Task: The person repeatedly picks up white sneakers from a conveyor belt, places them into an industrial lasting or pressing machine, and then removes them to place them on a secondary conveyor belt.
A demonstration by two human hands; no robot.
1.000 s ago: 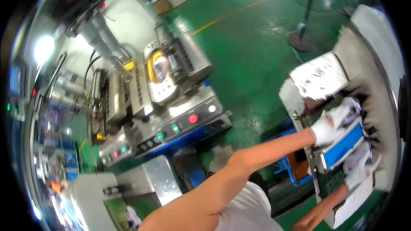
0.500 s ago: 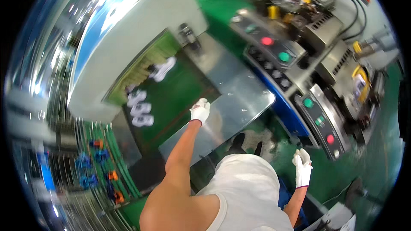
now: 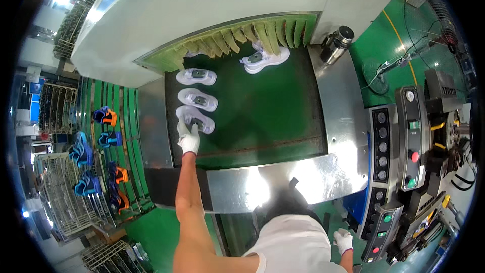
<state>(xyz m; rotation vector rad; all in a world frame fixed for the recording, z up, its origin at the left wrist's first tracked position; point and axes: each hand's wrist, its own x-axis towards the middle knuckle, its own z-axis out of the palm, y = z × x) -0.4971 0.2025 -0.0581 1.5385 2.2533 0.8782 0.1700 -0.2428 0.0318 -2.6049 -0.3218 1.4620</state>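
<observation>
My left hand (image 3: pixel 188 141), in a white glove, reaches onto the green conveyor belt. Its thumb and fingers grip the near edge of the closest white sneaker (image 3: pixel 203 123), which lies slightly askew. Beyond it, two more white sneakers (image 3: pixel 197 99) (image 3: pixel 196 76) lie in a column along the belt's left side. Farther right, a pair of white sneakers (image 3: pixel 266 60) rests partly under the hanging strips. My right hand (image 3: pixel 343 240), also gloved, hangs low beside the control panels with its fingers curled and nothing visible in them.
A pale machine housing (image 3: pixel 227 0) with a green strip curtain (image 3: pixel 227 40) spans the back. A metal flask (image 3: pixel 337 45) stands on the steel ledge (image 3: pixel 283 179) around the belt. Coloured shoes (image 3: pixel 83 149) sit on a slatted rack at left. Button panels (image 3: pixel 409 139) and a fan (image 3: pixel 375 77) are right.
My view has swung left to face the belt squarely. My left hand has gone from above the steel ledge to the nearest white sneaker and taken hold of it. My right hand stays low.
</observation>
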